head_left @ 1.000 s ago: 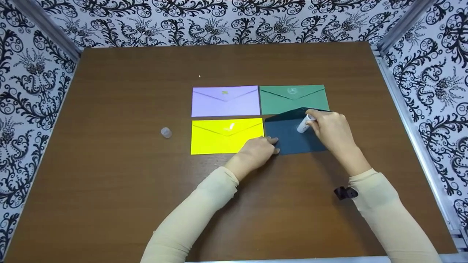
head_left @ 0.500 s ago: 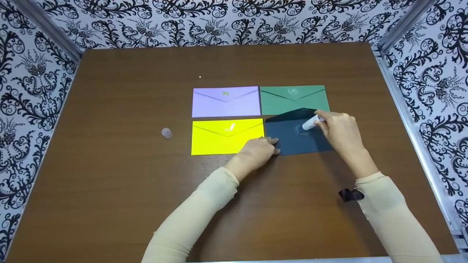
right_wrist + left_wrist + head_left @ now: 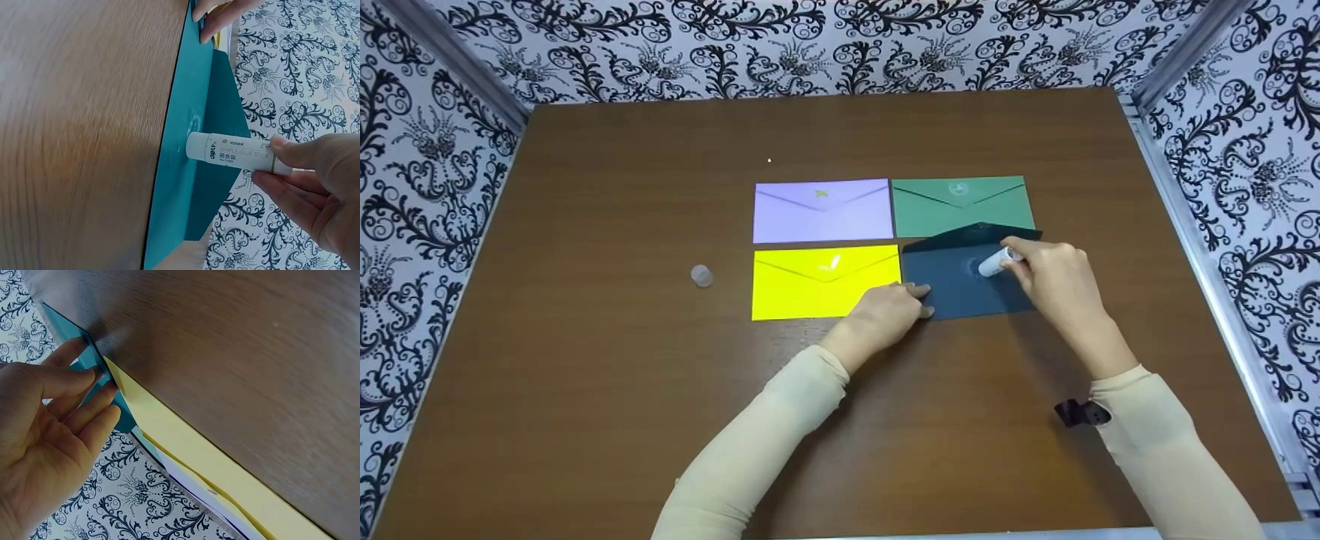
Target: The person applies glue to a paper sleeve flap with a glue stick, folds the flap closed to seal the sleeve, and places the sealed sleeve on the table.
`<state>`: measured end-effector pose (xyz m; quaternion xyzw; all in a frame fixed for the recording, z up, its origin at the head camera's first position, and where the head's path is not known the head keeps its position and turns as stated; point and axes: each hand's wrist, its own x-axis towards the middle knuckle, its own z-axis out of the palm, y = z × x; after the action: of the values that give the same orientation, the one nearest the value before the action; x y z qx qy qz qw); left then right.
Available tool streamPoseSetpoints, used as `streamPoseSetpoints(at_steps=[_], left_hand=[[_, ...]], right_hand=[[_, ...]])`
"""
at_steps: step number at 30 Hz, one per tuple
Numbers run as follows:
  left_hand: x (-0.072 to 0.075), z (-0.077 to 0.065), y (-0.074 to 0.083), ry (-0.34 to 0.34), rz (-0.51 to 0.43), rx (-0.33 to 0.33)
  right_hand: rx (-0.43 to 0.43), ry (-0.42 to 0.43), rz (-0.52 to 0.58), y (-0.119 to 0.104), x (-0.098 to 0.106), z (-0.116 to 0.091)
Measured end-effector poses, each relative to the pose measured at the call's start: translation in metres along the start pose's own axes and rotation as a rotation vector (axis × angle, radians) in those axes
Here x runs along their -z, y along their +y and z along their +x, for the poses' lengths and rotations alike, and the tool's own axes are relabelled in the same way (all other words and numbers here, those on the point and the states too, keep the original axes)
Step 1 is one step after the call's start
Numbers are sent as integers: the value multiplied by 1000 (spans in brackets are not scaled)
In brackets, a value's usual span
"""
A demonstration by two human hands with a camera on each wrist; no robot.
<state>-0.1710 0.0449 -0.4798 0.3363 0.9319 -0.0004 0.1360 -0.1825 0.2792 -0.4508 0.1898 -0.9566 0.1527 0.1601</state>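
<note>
My right hand (image 3: pixel 1061 289) pinches the base end of a white glue stick (image 3: pixel 230 151) between thumb and fingers. The stick's uncapped end meets the dark teal envelope (image 3: pixel 960 289), beside a whitish glue smear (image 3: pixel 194 119). That envelope's flap (image 3: pixel 222 112) stands raised at its far side. Fingertips of my left hand (image 3: pixel 885 311) press the envelope's left edge, with the fingers fairly straight in the left wrist view. Left of it lies a yellow envelope (image 3: pixel 810 289), partly covered by the left hand.
Behind are a lilac envelope (image 3: pixel 823 217) and a green envelope (image 3: pixel 960 202), both with flaps down. A small translucent cap (image 3: pixel 702 275) sits on the brown table (image 3: pixel 607 360) to the left. Patterned panels (image 3: pixel 735 52) border the table.
The right hand with the glue stick has shifted right and then slightly nearer over the dark teal envelope, where a smear now shows. The left hand has stayed put.
</note>
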Motion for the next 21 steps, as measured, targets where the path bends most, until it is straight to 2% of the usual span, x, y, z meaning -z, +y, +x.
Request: streamPoseSetpoints(at_steps=[3,11,21], left_hand=[[1,0,-1,-5,-1,-6],[2,2,1,-41,16,4],[5,1,-3,2,34,-15]], right_hand=[[-55,22,49,-2,0,-2],[-196,157,255,-7,11,-6],[-212,218,379,-5,14,-9]])
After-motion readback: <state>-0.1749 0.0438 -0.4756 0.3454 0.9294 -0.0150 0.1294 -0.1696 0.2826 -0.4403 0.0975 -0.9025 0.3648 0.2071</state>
